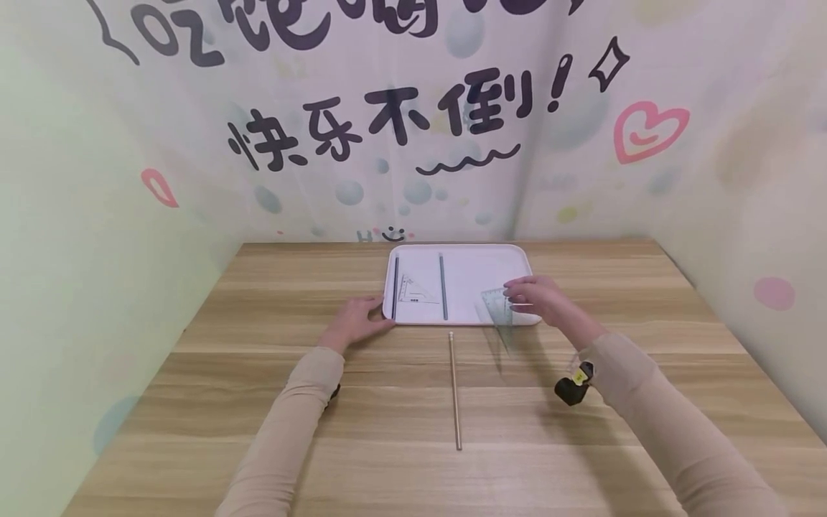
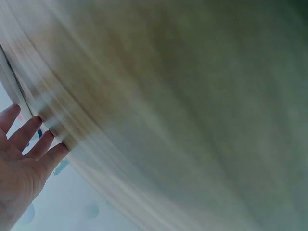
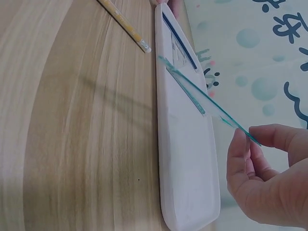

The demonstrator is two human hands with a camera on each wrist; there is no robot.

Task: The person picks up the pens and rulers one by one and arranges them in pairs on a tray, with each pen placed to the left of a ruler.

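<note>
A clear, green-edged set square (image 1: pixel 497 307) is pinched between the thumb and fingers of my right hand (image 1: pixel 541 298), tilted above the right part of a white tray (image 1: pixel 481 267). In the right wrist view the set square (image 3: pixel 211 103) is seen nearly edge-on. My left hand (image 1: pixel 354 321) touches the tray's left rim with spread fingers; the left wrist view shows the left hand (image 2: pixel 24 163) with its fingers extended. Inside the tray lie a dark pencil (image 1: pixel 396 287) along the left side, a flat clear set square (image 1: pixel 416 291), and another dark pencil (image 1: pixel 443 286).
In front of the tray, a gold-coloured pencil (image 1: pixel 455 391) lies on the wooden table (image 1: pixel 388 431), pointing toward the tray. Behind the table's far edge hangs a printed wall cloth (image 1: pixel 349 165). A black wrist camera (image 1: pixel 571 390) hangs by the right sleeve.
</note>
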